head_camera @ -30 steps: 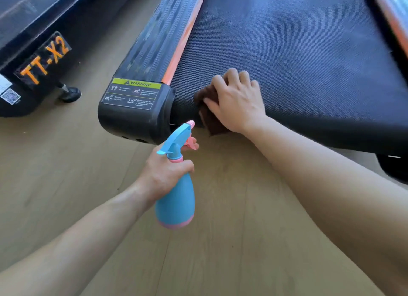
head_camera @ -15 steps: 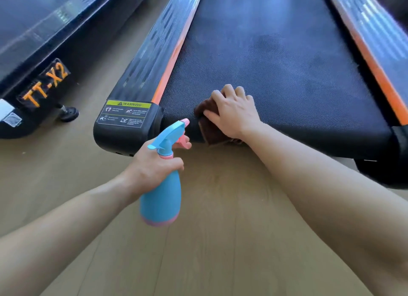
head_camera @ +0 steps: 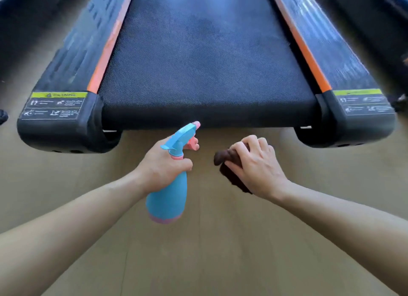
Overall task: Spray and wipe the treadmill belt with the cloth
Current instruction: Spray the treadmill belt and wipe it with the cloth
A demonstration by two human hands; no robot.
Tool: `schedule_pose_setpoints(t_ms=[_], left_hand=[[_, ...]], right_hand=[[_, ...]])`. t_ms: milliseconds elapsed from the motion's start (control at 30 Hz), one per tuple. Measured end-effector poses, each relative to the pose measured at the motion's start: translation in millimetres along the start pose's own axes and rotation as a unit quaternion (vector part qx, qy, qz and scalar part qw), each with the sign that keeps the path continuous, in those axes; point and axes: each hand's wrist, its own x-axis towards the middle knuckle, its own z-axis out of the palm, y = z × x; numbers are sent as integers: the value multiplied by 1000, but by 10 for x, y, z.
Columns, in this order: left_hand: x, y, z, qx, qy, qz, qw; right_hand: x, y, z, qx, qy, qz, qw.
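Wood floor (head_camera: 209,256), treadmill belt (head_camera: 203,64); hand-held opaque spray bottle (head_camera: 169,199), bunched cloth (head_camera: 222,158).

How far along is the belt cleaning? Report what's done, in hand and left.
Done: a second ago the cloth was pressed on the belt at its near left corner; whether that spot is clean I cannot tell. In hand: the left hand grips the spray bottle, nozzle toward the belt's near end; the right hand holds the cloth off the belt. Left: spraying and wiping the rest of the belt.
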Motion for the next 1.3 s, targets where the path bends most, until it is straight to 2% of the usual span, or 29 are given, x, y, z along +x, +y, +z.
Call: schedule_pose_setpoints(t_ms=[133, 300, 533, 633, 833, 1033, 1133, 1300], left_hand=[[-73, -17, 196, 25, -30, -1, 999], [-148, -37, 265, 24, -18, -26, 999], [-189, -140, 273, 4, 55, -58, 997], [-226, -194, 232, 11, 53, -59, 997], [-309, -354, 81, 16, 98, -77, 992], [-348, -476, -101, 12, 93, -62, 994], [-314, -482, -186, -6, 96, -47, 994], [-210, -449, -347, -23, 121, -28, 992]], right_hand=[[-215, 86, 65, 20, -41, 40, 998], [-118, -44, 97, 54, -67, 82, 993], [-116, -208, 83, 73, -52, 32, 995], [-137, -183, 65, 85, -46, 29, 995], [-12, -216, 104, 84, 10, 7, 996], [327, -320, 49, 54, 149, -69, 985], [680, -196, -11, 14, 212, -66, 975], [1121, -155, 37, -57, 229, -89, 968]])
